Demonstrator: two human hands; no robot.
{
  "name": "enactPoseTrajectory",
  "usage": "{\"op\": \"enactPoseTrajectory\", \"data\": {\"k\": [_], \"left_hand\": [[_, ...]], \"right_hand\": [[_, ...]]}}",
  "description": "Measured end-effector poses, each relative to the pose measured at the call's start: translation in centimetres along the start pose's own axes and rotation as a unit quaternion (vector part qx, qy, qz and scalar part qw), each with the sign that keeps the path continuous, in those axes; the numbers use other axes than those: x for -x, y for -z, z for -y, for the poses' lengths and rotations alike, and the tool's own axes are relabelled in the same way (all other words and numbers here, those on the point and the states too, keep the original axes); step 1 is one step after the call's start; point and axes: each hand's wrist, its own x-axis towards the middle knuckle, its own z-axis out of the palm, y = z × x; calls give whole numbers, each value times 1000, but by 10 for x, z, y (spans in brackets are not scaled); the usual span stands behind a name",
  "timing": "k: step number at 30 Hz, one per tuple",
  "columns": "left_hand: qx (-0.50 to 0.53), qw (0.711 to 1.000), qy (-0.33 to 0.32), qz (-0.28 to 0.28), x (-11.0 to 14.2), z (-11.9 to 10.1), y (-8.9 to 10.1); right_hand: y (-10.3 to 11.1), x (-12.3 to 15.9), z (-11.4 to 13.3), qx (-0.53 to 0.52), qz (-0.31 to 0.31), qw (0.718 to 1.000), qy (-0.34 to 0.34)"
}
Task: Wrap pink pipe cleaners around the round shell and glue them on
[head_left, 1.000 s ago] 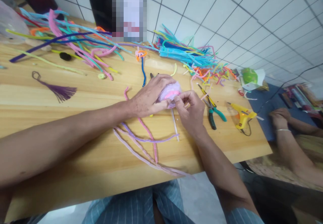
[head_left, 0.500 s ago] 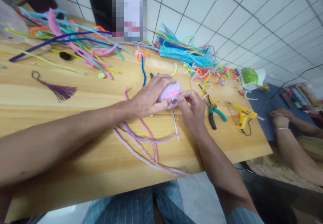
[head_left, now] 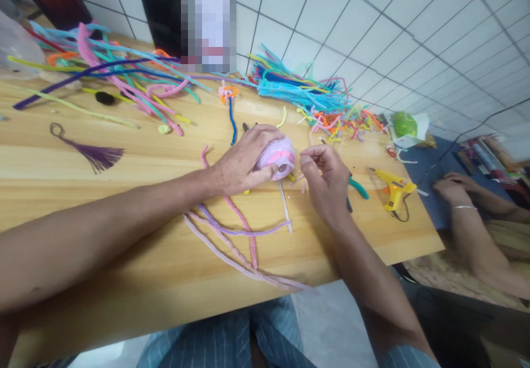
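Note:
My left hand (head_left: pixel 252 161) is wrapped round a lilac-and-pink fuzzy wound ball (head_left: pixel 275 151) with a hole showing in its near end. Just to the right of it, apart from the ball, my right hand (head_left: pixel 327 183) has its thumb and forefinger pinched together; whatever sits between them is too small to make out. Under the ball, a thin clear stick (head_left: pixel 285 208) lies on the wooden table (head_left: pixel 124 290). Several pink and lilac pipe cleaners (head_left: pixel 236 230) are spread below my left wrist.
Green-handled pliers (head_left: pixel 358 188) lie partly behind my right hand, with a yellow glue gun (head_left: pixel 395 188) farther right. Piles of coloured pipe cleaners (head_left: pixel 302 94) line the back. A purple tassel (head_left: pixel 97 155) lies left. Another person's hands (head_left: pixel 453 188) rest at the right.
My right hand has drawn away from the ball to the right, fingers still pinched, and now covers part of the pliers. My left hand keeps its hold on the ball.

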Motion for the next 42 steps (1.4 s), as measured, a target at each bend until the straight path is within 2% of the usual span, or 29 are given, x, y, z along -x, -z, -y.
{"op": "enactPoseTrajectory", "data": {"k": [4,10,14,19,26,29,35,42], "left_hand": [[-5,1000,-5,-3,1,0,0],[-1,1000,8,-6,1,-3,-1],[-6,1000,0,-8,2,-2,-1],[-11,1000,-10,-4,1,-1,0],[-9,1000,-6,-9,2,-2,-1],[-7,1000,-9,-7,2,-1,-1],[-3,1000,-4,-22,0,-3,-3],[-3,1000,15,-15,-1,-7,-3]], "right_hand": [[6,2,1,37,4,998,45],[-1,18,-15,100,-1,980,173],[-4,22,-23,95,-9,971,217],[-5,24,-25,122,10,971,204],[-3,29,-20,129,21,967,220],[-4,30,-17,128,16,972,198],[-7,21,-14,80,-46,986,141],[-12,14,-18,47,-40,994,88]]}}
